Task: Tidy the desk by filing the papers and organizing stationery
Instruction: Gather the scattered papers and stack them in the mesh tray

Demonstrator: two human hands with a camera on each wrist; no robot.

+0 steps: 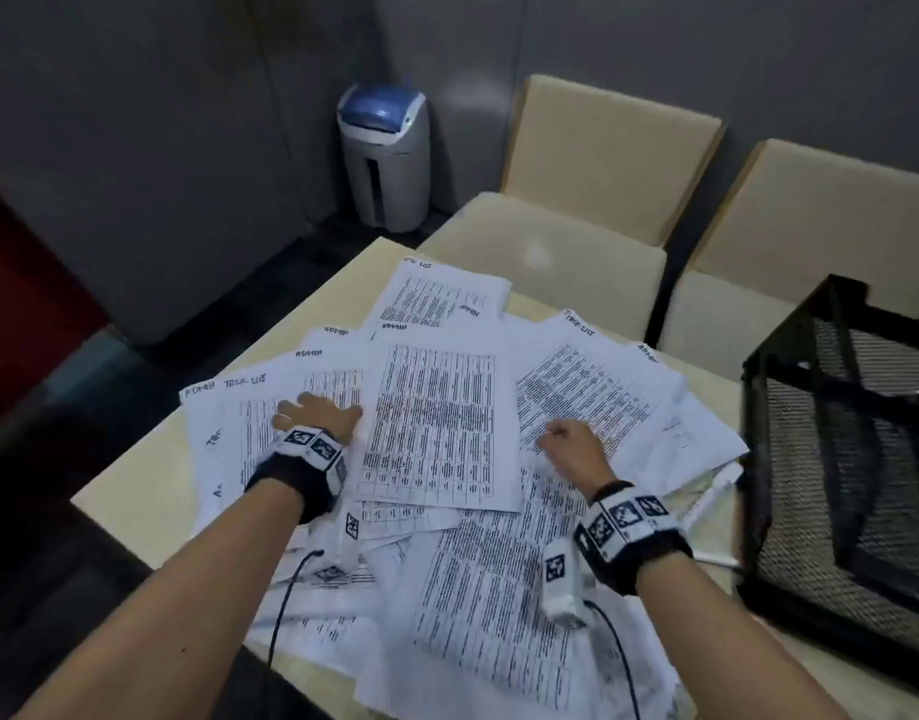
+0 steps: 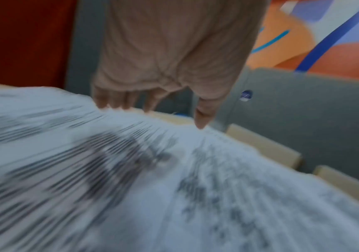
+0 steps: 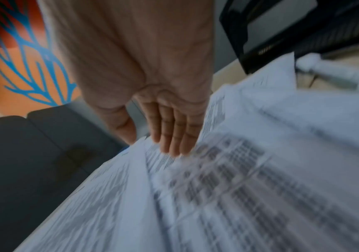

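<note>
Now the papers (image 1: 436,439) are seen strewn across the desk (image 1: 135,475), left of the black mesh tray (image 1: 857,459). Left hand (image 1: 317,415) and right hand (image 1: 571,446) are laid flat-fingered on them, nothing gripped, likely for raking the sheets together.

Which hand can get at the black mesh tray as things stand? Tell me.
Probably the right hand: the black mesh tray stands just to its right, only loose papers between. The left hand lies further off.

You are getting a dim, soft head view bending at its edges; both wrist views are smearing the white printed papers (image 2: 131,170) with motion blur.
</note>
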